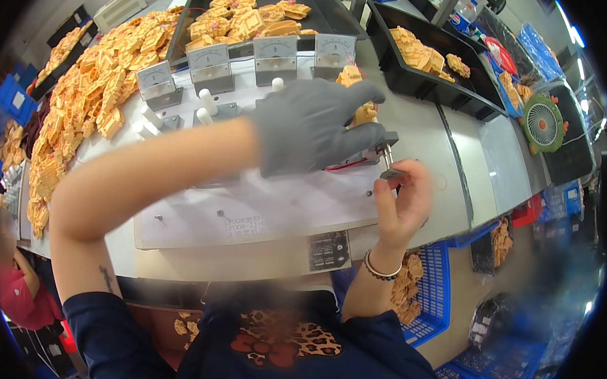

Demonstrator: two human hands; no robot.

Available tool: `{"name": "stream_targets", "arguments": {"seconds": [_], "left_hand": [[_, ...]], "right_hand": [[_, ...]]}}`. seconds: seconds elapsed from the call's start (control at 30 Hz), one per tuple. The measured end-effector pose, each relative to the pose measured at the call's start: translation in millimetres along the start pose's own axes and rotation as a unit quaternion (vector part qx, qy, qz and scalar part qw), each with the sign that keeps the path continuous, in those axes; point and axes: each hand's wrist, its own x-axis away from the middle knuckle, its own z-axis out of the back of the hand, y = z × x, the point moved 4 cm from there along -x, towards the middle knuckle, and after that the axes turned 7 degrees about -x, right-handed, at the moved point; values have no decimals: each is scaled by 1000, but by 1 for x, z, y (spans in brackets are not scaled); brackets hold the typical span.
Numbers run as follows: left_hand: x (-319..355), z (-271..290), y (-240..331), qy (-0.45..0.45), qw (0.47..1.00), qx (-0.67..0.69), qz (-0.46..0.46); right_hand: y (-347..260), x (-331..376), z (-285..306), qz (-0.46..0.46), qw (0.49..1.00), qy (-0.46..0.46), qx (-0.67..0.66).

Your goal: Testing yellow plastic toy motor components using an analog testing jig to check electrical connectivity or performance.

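Note:
My left hand (pixel 313 125), in a grey glove, reaches across the white test board (pixel 282 222). Its fingers and thumb close round a tan plastic part (pixel 365 113), mostly covered by the glove. Just beside that, my bare right hand (pixel 404 201) pinches a small dark block (pixel 392 174) at the end of metal rods (pixel 387 154) on a fixture. A red wire (pixel 348 166) runs below the gloved hand. Behind the hands stands a row of several analog meters, one of them a grey-framed meter (pixel 275 56). White knobs (pixel 208 101) rise from the board left of the glove.
Tan parts form a big heap (pixel 94 89) on the left. More lie in a black tray (pixel 325 14) at the back and another black tray (pixel 423 79) at the right. A green fan (pixel 545 123) stands far right; a blue crate (pixel 437 283) sits below the table.

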Motion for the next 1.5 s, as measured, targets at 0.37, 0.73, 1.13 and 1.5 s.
{"name": "stream_targets", "arguments": {"seconds": [0.37, 0.73, 1.13, 1.5], "left_hand": [[-68, 15, -19, -52, 993, -104, 39], [-8, 86, -306, 1, 971, 25, 240], [284, 81, -341, 97, 844, -359, 386], [311, 67, -293, 129, 915, -178, 338]], "right_hand": [[6, -4, 10, 27, 998, -40, 27], [7, 0, 0, -39, 997, -48, 47], [-4, 22, 2, 71, 984, 166, -8], [-75, 68, -200, 16, 929, -357, -100]]}}
